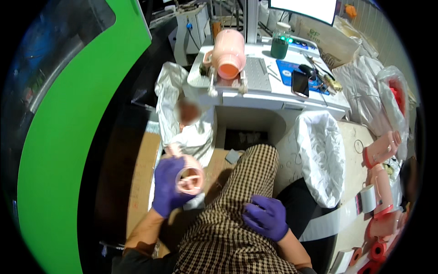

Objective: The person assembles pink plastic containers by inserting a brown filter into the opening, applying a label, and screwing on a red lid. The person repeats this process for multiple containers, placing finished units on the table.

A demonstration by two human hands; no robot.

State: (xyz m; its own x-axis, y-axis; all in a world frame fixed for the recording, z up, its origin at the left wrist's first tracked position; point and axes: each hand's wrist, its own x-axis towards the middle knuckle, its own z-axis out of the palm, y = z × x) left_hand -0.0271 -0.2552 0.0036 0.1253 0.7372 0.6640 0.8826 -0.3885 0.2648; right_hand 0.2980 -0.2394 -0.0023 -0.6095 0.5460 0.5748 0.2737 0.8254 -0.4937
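Note:
My left hand (167, 185), in a purple glove, is wrapped round a pink plastic jug (195, 164) beside my left thigh. The jug's open mouth faces up toward me, and a pink bar crosses the opening. My right hand (267, 217), also gloved in purple, rests over the checked cloth (239, 192) on my lap. Its fingers are loosely bent and a little apart, with nothing visible in them. Another pink jug (229, 48) lies on the white workbench (255, 95) ahead, its mouth toward me, held at the front by a small fixture.
A phone (300, 84), a green bottle (279, 43) and tools lie on the bench. Below stand a white-lined bin (320, 160) and a white sack (169, 86). Several pink jugs (382, 148) and a label roll (368, 199) are at right; a green machine panel (59, 150) borders the left.

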